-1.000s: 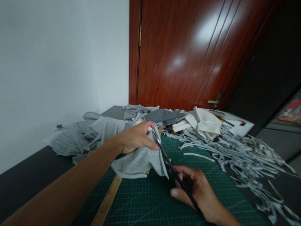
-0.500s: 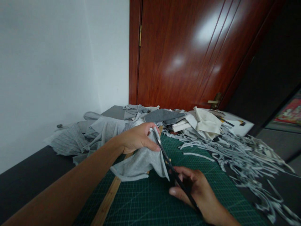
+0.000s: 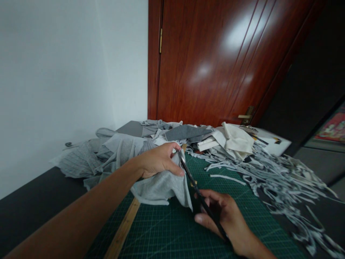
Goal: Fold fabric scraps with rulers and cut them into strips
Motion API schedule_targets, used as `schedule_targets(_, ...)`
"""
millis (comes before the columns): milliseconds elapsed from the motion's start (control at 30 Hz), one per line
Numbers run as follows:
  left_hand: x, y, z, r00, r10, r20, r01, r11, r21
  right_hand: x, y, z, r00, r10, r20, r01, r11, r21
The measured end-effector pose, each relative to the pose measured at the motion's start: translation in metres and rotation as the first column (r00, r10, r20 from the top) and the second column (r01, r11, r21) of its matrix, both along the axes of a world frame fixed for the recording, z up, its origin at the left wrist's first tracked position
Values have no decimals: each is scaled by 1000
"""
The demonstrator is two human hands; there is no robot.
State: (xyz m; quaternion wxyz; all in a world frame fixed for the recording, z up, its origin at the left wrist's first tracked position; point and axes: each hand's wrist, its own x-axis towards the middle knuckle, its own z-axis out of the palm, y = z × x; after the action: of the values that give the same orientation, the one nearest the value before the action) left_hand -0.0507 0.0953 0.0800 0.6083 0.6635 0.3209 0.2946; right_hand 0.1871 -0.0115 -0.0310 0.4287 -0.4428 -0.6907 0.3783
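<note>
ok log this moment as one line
left hand: holds grey fabric piece | right hand: grips scissors, blades along fabric edge | under: green cutting mat | right: cut strips

A cutting mat (image 3: 242, 216) lies on the table (image 3: 32, 201), and a wooden ruler (image 3: 124, 226) lies along the mat's left edge. Behind the mat, against the door (image 3: 215, 61), there is a heap of cloth pieces (image 3: 113, 151), and to the right of the mat many cut strips (image 3: 283, 180) lie spread. Over the mat, the left hand (image 3: 159, 160) is on a piece of cloth (image 3: 161, 187), with the scissors (image 3: 196, 192) just to its right, in the right hand (image 3: 223, 216).
</note>
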Motion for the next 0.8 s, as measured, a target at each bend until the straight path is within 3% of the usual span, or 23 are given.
schedule_targets(500, 3, -1, 3, 997, 33, 76, -32, 999, -14, -4, 2, 7, 996, -78, -51, 75, 995, -60)
schedule_targets(800, 25, -9, 0, 902, 253, 348, -251, 967, -53, -5, 14, 19, 893, -301, -335, 289, 953, -86)
